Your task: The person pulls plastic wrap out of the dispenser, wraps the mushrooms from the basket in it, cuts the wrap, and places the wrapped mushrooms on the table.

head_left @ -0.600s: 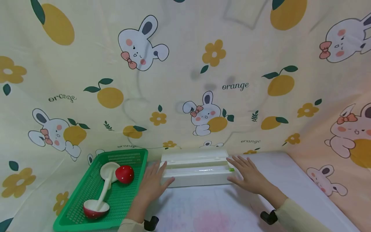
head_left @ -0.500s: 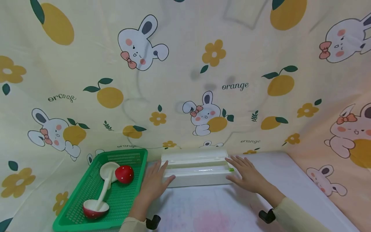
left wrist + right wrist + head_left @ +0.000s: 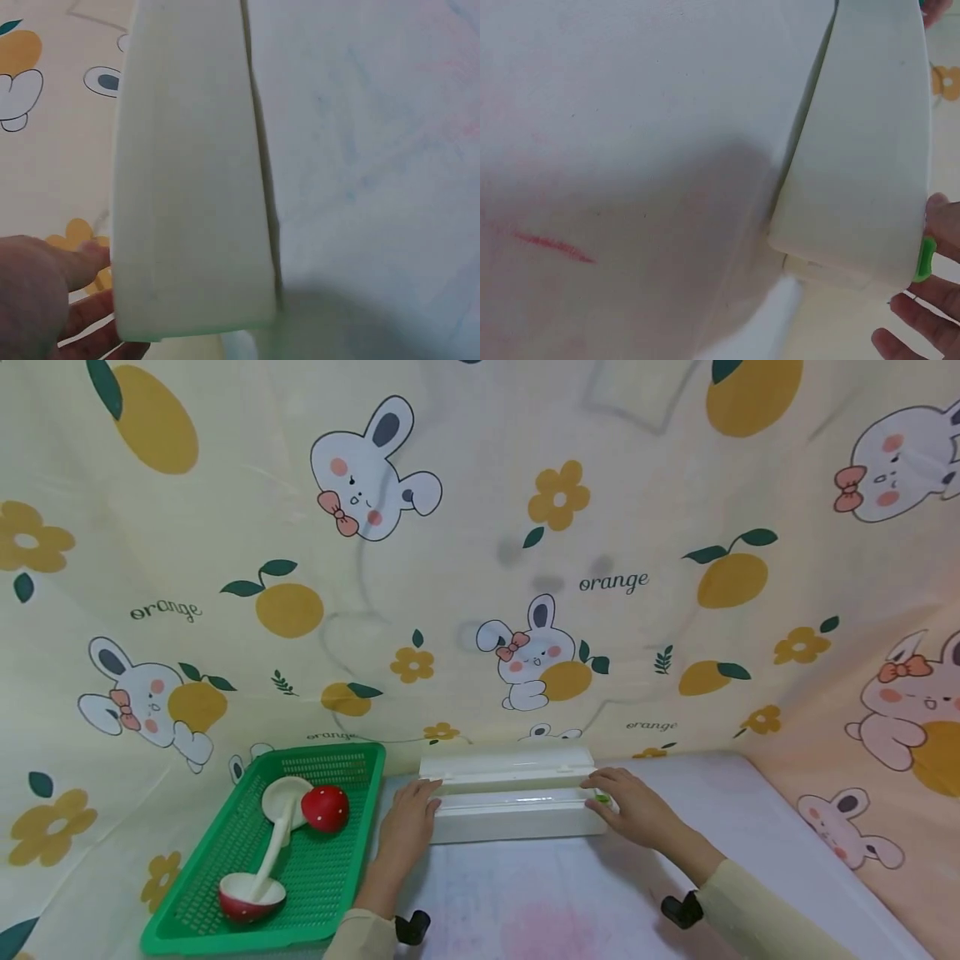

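Note:
A long white cling film dispenser [image 3: 517, 827] lies on the table, its lid [image 3: 510, 762] raised at the back and a clear, shiny strip showing along the top. My left hand [image 3: 405, 831] holds its left end, fingers bent over the top and thumb at the front. In the left wrist view, the fingers [image 3: 88, 311] lie at the end of the white body [image 3: 191, 187]. At the other end my right hand [image 3: 633, 810] curls round the corner by a small green slider [image 3: 925, 259]. In the right wrist view, its thumb is beside that slider, the other fingertips just past the end.
To the left, a green basket [image 3: 187, 902] holds a red-and-white ladle [image 3: 251, 897] and another red-spotted piece [image 3: 326, 808]. A patterned cloth [image 3: 450, 568] hangs behind the table. Pink stains mark the white tabletop [image 3: 547, 927] in front.
Both hands have closed in on the dispenser's ends, their spread fingers now bent around it. The dispenser itself stays about where it was.

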The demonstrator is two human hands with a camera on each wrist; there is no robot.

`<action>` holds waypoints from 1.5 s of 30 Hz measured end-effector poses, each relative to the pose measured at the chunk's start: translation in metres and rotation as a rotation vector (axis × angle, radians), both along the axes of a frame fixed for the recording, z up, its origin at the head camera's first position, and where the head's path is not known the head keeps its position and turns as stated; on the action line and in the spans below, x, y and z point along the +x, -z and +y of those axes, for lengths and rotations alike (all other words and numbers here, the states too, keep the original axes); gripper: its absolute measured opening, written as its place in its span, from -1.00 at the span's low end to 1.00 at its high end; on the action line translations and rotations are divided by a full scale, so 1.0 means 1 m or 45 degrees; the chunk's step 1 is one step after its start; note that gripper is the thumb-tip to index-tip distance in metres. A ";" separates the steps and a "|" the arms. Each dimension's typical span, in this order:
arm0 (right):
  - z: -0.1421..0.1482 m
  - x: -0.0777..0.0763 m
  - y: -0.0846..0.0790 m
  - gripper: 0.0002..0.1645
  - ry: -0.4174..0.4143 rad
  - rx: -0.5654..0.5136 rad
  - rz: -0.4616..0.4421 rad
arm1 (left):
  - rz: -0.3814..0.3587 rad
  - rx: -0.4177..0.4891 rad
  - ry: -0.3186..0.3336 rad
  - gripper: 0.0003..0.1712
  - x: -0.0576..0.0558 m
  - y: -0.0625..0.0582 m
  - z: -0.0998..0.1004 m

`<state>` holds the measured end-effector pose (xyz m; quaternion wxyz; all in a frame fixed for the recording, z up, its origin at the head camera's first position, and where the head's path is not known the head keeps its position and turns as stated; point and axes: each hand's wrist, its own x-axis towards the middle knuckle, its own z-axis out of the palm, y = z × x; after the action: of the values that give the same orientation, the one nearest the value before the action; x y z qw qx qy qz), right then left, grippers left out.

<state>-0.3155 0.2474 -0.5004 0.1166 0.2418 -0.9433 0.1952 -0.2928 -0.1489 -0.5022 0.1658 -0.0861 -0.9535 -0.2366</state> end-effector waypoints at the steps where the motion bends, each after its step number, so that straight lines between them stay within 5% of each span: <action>1: 0.000 0.000 0.000 -0.61 -0.002 -0.001 -0.006 | 0.022 -0.006 -0.001 -0.64 -0.001 0.001 0.000; 7: -0.002 -0.002 -0.004 -0.87 0.001 0.008 -0.027 | 0.065 -0.055 -0.037 -0.76 -0.007 0.006 0.002; 14: -0.005 -0.002 -0.007 -0.89 0.023 -0.029 -0.067 | 0.047 -0.019 -0.084 -0.99 -0.011 0.009 0.003; 19: -0.004 -0.007 -0.005 -0.95 0.034 -0.133 -0.098 | 0.035 0.032 -0.098 -0.94 -0.012 0.008 0.003; 25: -0.007 -0.010 -0.004 -0.87 0.019 -0.233 -0.102 | 0.073 -0.033 -0.077 -0.88 -0.013 0.004 0.001; 34: -0.011 -0.010 -0.001 -0.86 0.086 -0.225 -0.064 | 0.068 -0.107 -0.051 -0.91 -0.017 0.002 -0.001; 45: -0.017 -0.014 -0.002 -0.93 0.217 -0.207 -0.136 | -0.012 -0.027 -0.148 -0.89 -0.020 0.005 0.006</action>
<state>-0.3292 0.2308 -0.4979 0.1015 0.1396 -0.9463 0.2732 -0.3125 -0.1434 -0.5072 0.1737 -0.0312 -0.9602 -0.2167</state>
